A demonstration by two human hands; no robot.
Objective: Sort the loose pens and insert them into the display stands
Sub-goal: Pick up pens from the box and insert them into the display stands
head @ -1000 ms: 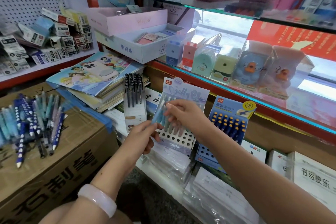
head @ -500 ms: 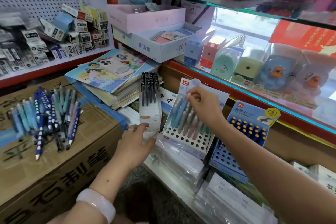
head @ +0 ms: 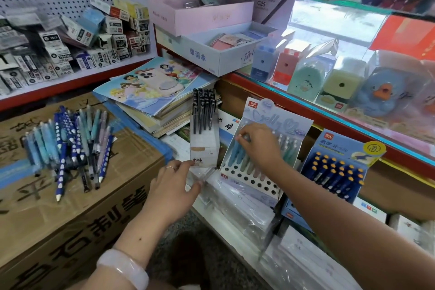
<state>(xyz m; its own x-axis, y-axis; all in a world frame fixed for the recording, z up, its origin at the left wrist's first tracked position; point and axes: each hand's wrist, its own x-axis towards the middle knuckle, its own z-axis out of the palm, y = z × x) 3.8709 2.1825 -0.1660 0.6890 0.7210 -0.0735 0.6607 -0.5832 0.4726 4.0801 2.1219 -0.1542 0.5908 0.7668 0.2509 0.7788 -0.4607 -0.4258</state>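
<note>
A pile of loose pens (head: 68, 148), dark blue, light blue and grey, lies on a cardboard box (head: 77, 214) at the left. A pale blue display stand (head: 251, 172) with a perforated base holds several pastel pens. My right hand (head: 259, 146) pinches the top of one pastel pen (head: 235, 153) standing in that stand. My left hand (head: 174, 188) hovers with relaxed fingers and holds nothing, just below a white stand of black pens (head: 204, 129). A dark blue stand (head: 336, 169) full of orange-capped pens sits to the right.
Stacked picture books (head: 153, 94) lie behind the black pen stand. Plastic-wrapped packs (head: 247, 214) fill the low shelf under the stands. A red-edged glass shelf (head: 329, 122) above carries pencil sharpeners. Small boxes (head: 70, 47) crowd the left shelf.
My left hand let go of the pale stand's corner and dropped lower left. My right hand moved from feeding a pen in to pinching a pen top in the row.
</note>
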